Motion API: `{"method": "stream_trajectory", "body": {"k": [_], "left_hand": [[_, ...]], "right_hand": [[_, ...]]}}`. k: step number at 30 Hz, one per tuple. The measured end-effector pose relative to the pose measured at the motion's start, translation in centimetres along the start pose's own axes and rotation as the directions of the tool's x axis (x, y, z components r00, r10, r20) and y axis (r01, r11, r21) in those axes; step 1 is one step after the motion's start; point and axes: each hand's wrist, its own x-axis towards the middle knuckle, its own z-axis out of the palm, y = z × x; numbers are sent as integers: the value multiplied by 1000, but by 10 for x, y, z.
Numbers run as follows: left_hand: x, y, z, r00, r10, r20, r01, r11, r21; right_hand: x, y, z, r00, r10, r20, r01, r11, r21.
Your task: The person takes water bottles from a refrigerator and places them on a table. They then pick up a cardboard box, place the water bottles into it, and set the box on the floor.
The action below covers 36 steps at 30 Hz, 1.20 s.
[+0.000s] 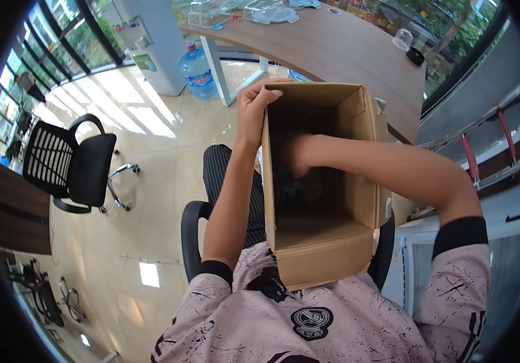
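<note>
An open cardboard box (323, 257) rests on my lap, its mouth facing up toward me and one flap folded out over my shirt. At the box's far left corner, my left hand (255, 106) grips the upper edge, thumb on the rim and fingers around the outside. My right hand (299, 158) reaches down inside the box, blurred by motion and partly lost in shadow. Its fingers do not show clearly. Some dark, indistinct items lie at the box's bottom, too dim to name.
Ahead stands a wooden table (332, 51) with clear plastic holders (208, 12), a tape roll (334, 11) and a black-lidded jar (415, 55). A water bottle (198, 72) stands beside a dispenser (151, 48). An office chair (72, 163) is at left, a ladder (496, 136) at right. A person (29, 86) is far left.
</note>
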Motion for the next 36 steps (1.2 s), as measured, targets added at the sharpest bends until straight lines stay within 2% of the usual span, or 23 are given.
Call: {"method": "stream_trajectory", "body": {"k": [1,2,3,5,7,10,13,16,17,18,19,20,21,22,24,26,28,30,31,32,33,34,36], "left_hand": [[-1,1,0,1000,31,-2,-31,999,17],[-3,2,2,999,38,-9,-37,998,57],[-6,4,2,999,37,18,-38,998,59],[-9,6,4,995,99,-14,-97,991,88],[-12,8,1,995,102,7,-102,992,74],[-17,13,-1,998,61,6,-61,996,71],[-16,8,-9,993,120,-1,-119,988,101],[-15,8,-11,996,92,-10,-91,996,21],[-15,8,-13,996,84,-24,-84,996,28],[-14,8,-14,996,83,-27,-82,996,27],[-13,7,-16,997,71,-38,-70,997,31],[-12,7,-18,997,61,-49,-60,998,35],[-10,7,-21,997,61,-54,-59,998,33],[-10,7,-23,997,50,-62,-50,999,-6],[-9,9,-27,997,19,-77,-24,998,-64],[-8,3,-33,994,-4,-108,-4,998,-66],[-6,-1,-37,993,-15,-120,10,999,-45],[-3,-2,-39,993,-7,-115,3,999,-40],[-4,-3,-39,994,-18,-110,16,1000,-13],[-4,-4,-38,995,-9,-104,6,1000,-23],[-4,-5,-37,993,-27,-119,26,1000,-6],[-4,-7,-37,990,-44,-133,46,999,12],[-3,-10,-35,991,-50,-122,50,999,-2]], "right_hand": [[33,5,16,985,-84,153,101,989,-110],[58,11,33,981,-142,134,158,981,-115],[78,16,50,982,-189,6,189,977,-104],[105,20,79,922,-247,-299,226,969,-102],[116,21,96,855,-251,-455,216,968,-128],[122,21,109,788,-255,-560,199,967,-161],[124,19,113,732,-290,-617,204,957,-207],[112,15,110,666,-359,-654,210,931,-297],[91,8,92,671,-358,-650,208,932,-298],[51,-10,52,883,-245,-400,163,960,-228],[18,-23,17,989,-114,-98,95,979,-178],[-3,-23,1,993,-89,-76,88,996,-21],[-21,-18,-3,968,-79,-240,95,994,56],[-41,-12,-5,918,-55,-392,114,985,130],[-85,0,-26,847,-18,-531,220,921,321],[-129,22,-29,675,28,-738,465,759,455],[-175,35,-30,512,244,-824,485,709,512],[-201,63,-5,266,531,-805,555,598,578],[-205,76,2,264,527,-808,544,610,576],[-207,90,7,65,666,-743,698,501,512],[-208,102,14,-104,790,-604,828,405,387],[-211,117,21,-114,786,-607,824,416,384],[-212,150,34,-97,872,-479,697,403,593]]}}
